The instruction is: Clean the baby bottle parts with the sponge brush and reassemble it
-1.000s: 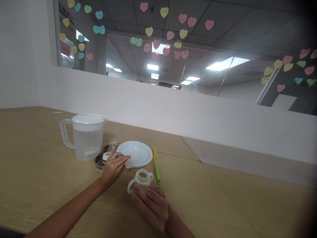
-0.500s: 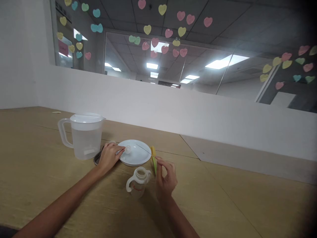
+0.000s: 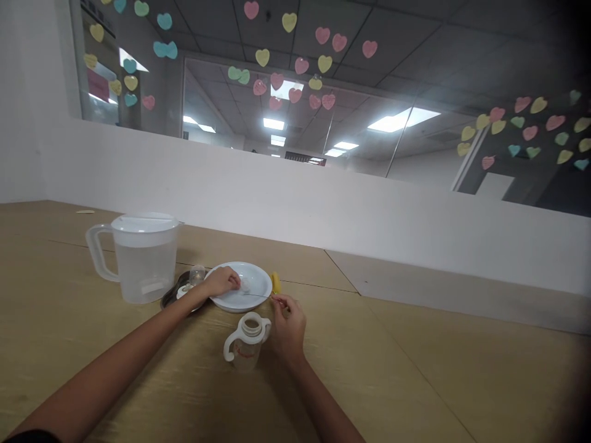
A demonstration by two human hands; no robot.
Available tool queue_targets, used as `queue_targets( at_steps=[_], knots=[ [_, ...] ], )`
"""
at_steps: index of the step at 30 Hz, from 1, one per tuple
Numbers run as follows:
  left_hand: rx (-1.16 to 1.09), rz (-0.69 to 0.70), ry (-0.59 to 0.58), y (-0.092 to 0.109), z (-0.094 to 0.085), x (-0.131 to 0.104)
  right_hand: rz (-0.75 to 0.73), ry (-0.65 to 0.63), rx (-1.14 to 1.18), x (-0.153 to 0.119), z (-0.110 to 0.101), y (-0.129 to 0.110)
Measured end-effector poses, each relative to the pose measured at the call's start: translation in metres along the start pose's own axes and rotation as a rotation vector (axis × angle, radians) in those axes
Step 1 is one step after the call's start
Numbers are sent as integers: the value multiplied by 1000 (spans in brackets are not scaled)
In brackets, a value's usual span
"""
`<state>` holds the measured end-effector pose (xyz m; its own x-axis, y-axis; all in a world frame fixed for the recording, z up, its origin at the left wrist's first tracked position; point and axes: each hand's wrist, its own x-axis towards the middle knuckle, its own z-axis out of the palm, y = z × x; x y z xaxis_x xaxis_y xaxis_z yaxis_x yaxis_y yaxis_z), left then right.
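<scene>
Head view: the right hand (image 3: pixel 290 323) has its grip pinched on one end of a thin, straight rod (image 3: pixel 258 296), which reaches left over a round white shallow plate (image 3: pixel 259 274). Above that plate, the left hand (image 3: pixel 224 281) has its fingers curled beside a small clear round piece (image 3: pixel 245 285); whether its grip holds it, I cannot tell. Nearer the person, a clear bottle with a white two-handled collar (image 3: pixel 248 347) stands open-topped on the wooden desk (image 3: pixel 378 381). A yellow tool head (image 3: pixel 276 283) lies right of the plate; left are a dark metal tray (image 3: pixel 167 300) and a lidded translucent plastic pitcher (image 3: pixel 146 264).
</scene>
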<state>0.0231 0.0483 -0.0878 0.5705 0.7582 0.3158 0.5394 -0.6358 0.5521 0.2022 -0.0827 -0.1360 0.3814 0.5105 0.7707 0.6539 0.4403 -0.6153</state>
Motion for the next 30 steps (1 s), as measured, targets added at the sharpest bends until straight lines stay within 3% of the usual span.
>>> queue_targets(
  at_steps=[4,8,11,17,24,30],
  knots=[
    [-118,32,221,16,-13,-2,104,-37,30,0,2,6],
    [-363,96,362,47,-24,-20,144,-96,15,-1,2,7],
    [-560,159,329,72,-26,-40,159,-156,4,-1,2,6],
    [-536,222,280,98,-27,-67,194,-194,16,-2,3,3],
    [-498,215,191,101,-17,-77,210,-201,55,-1,2,-1],
    [-379,213,18,83,-7,-84,192,-192,96,-3,2,-3]
  ],
)
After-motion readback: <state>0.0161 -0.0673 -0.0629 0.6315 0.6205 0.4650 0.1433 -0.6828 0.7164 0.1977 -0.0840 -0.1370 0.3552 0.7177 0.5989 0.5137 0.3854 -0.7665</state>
